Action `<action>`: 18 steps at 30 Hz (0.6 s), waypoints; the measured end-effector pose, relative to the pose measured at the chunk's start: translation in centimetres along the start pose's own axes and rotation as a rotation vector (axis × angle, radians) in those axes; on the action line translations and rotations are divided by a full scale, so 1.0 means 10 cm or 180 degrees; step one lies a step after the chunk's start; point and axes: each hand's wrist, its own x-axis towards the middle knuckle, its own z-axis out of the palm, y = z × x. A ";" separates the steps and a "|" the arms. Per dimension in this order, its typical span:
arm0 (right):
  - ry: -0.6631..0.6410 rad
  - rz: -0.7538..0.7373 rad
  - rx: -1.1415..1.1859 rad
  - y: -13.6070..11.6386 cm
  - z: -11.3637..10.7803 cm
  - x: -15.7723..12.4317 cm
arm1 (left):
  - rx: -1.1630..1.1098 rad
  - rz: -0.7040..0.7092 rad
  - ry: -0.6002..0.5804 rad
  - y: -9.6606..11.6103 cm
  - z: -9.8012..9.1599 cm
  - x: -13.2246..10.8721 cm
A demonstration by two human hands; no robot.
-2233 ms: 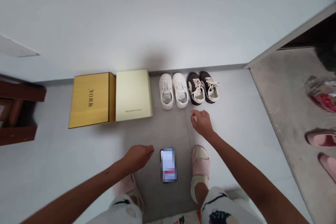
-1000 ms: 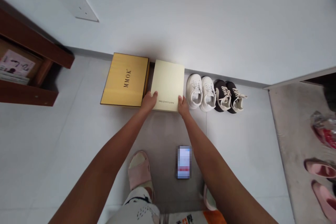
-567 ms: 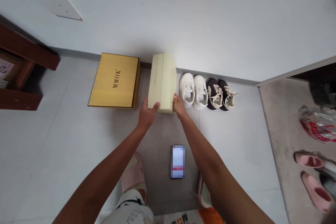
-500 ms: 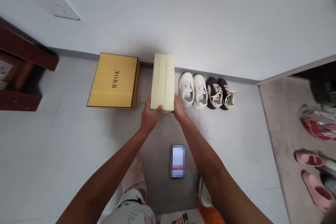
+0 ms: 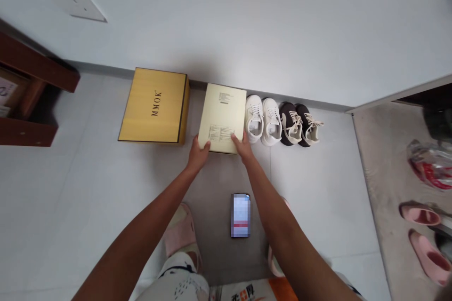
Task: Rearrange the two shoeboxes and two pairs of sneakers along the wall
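A cream shoe box (image 5: 222, 115) lies on the floor against the wall, its labelled underside facing up. My left hand (image 5: 198, 154) grips its near left corner and my right hand (image 5: 241, 144) grips its near right corner, thumb on top. A gold box marked MMOK (image 5: 153, 105) sits just left of it. Right of it stand a pair of white sneakers (image 5: 263, 120) and a pair of dark brown sneakers (image 5: 301, 123), toes to the wall.
A phone (image 5: 240, 215) lies on the floor between my arms, near my feet in pink slippers (image 5: 181, 233). A dark wooden shelf (image 5: 26, 99) is at the left. Pink shoes (image 5: 422, 233) and a plastic bag (image 5: 429, 164) lie on the mat at right.
Both hands reached to the cream box, tipped it onto its side, then rolled it over so its labelled bottom faces up.
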 end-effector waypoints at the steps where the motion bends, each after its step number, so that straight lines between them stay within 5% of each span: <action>1: 0.0045 -0.0103 -0.0091 -0.02 0.01 0.01 | -0.0109 0.0074 -0.0085 0.01 0.01 0.02; 6: 0.0537 -0.0571 -0.0951 -0.18 -0.05 -0.10 | 0.0151 0.0630 -0.0189 0.15 -0.18 -0.16; 9: 0.0736 -0.0899 -0.1234 -0.36 0.17 -0.31 | 0.0345 0.1216 0.0649 0.13 -0.74 -0.16; 11: 0.0130 -0.1007 -0.0926 -0.46 0.55 -0.42 | 0.0382 0.1285 0.1600 0.02 -1.22 0.02; 13: -0.0596 -0.0765 -0.0573 -0.54 1.06 -0.46 | 0.0267 0.0729 0.2384 -0.15 -1.65 0.28; 14: -0.0776 -0.0580 -0.0500 -0.55 1.32 -0.44 | 0.0016 0.0177 0.2460 -0.25 -1.80 0.41; 16: -0.0922 -0.0147 -0.0465 -0.54 1.77 -0.36 | -0.0549 -0.0688 0.1780 -0.43 -1.98 0.59; 18: -0.0951 0.0214 -0.0445 -0.45 2.04 -0.26 | -0.0953 -0.1084 0.1240 -0.54 -2.02 0.64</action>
